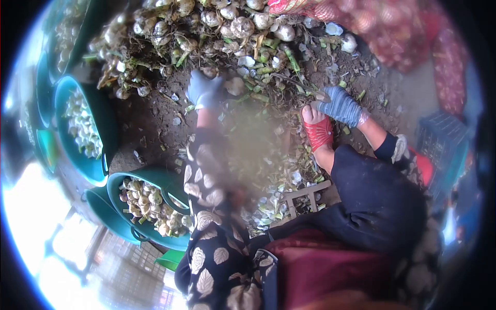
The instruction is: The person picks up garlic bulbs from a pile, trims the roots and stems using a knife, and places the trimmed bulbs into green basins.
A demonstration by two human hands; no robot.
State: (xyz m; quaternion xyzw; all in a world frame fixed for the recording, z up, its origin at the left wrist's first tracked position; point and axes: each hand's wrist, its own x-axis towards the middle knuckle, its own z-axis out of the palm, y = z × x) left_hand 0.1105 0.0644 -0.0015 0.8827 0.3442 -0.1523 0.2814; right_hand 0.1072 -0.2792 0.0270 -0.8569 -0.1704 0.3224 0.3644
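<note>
My left hand [204, 90], in a pale grey glove smeared by motion, reaches to the near edge of a heap of garlic bulbs [242, 27] with stems and roots. One loose bulb [235, 86] lies just right of its fingers; whether the hand grips anything, I cannot tell. My right hand [339, 107], in a blue-grey striped glove, is closed beside my foot in a red sandal [319, 134]. A thin dark tool like a knife [322, 96] sticks out of it toward the heap. Cut green stems [292, 59] lie near its tip.
At left, a teal tub [64, 137] holds white garlic, and another tub [116, 192] holds trimmed bulbs. Red mesh sacks [392, 39] of bulbs lie at upper right, above a plastic crate [443, 142]. Between my legs are a stool-like frame [308, 194] and scattered peelings [271, 206].
</note>
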